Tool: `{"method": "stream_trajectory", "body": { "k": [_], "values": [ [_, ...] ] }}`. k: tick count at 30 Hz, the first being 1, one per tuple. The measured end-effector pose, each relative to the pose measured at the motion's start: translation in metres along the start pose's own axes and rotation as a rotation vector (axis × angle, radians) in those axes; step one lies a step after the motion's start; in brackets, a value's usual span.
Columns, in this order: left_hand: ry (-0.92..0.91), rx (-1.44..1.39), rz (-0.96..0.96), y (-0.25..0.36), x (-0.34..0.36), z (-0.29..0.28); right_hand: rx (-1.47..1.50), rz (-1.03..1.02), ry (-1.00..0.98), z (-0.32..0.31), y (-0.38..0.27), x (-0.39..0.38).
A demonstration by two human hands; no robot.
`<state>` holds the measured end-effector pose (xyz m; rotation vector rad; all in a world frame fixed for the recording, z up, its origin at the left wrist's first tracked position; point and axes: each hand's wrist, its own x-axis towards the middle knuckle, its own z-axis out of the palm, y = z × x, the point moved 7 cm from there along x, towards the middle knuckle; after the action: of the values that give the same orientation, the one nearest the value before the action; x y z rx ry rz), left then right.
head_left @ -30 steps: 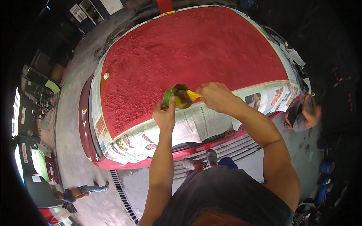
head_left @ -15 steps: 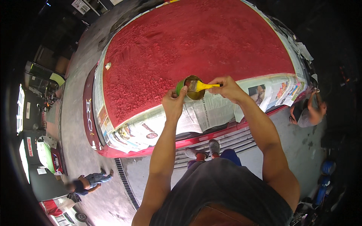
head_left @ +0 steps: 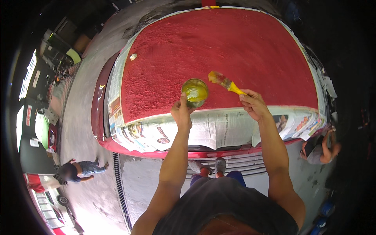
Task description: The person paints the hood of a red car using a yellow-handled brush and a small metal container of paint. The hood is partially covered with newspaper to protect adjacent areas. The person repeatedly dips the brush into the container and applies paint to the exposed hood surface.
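Observation:
My left hand (head_left: 181, 111) grips a small round can (head_left: 195, 91) with yellowish liquid at its bottom, held upright over the near edge of a red car roof. Right of the can, my right hand (head_left: 254, 103) holds a paintbrush (head_left: 236, 88) by its yellow handle, its wet yellowish bristles raised to the left, apart from the can. The roof (head_left: 250, 43) has a rough, bumpy red surface on the left part and is bordered by taped newspaper (head_left: 211, 129). A small pale lump (head_left: 133, 56) sits near its left edge.
A co-worker (head_left: 321, 149) crouches by the car at the right. Another person (head_left: 84, 168) is upright on the floor at lower left. A slotted drain (head_left: 119, 184) runs beside my feet (head_left: 201, 164). Other vehicles (head_left: 51, 203) stand along the left, blue containers (head_left: 327, 209) at lower right.
The brush has come out of the can and moved right, its bristles now raised and apart from it. The can is tipped more upright, showing the liquid inside. My view has shifted slightly.

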<state>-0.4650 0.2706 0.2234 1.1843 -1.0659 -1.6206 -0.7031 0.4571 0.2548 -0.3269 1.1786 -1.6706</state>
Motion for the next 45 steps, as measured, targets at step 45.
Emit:
{"method": "stream_trajectory", "body": {
  "k": [45],
  "values": [
    [0.544, 0.011, 0.440, -0.051, 0.084, -0.194, -1.993, -0.521, 0.429, 0.135, -0.133, 0.381]
  ]
}}
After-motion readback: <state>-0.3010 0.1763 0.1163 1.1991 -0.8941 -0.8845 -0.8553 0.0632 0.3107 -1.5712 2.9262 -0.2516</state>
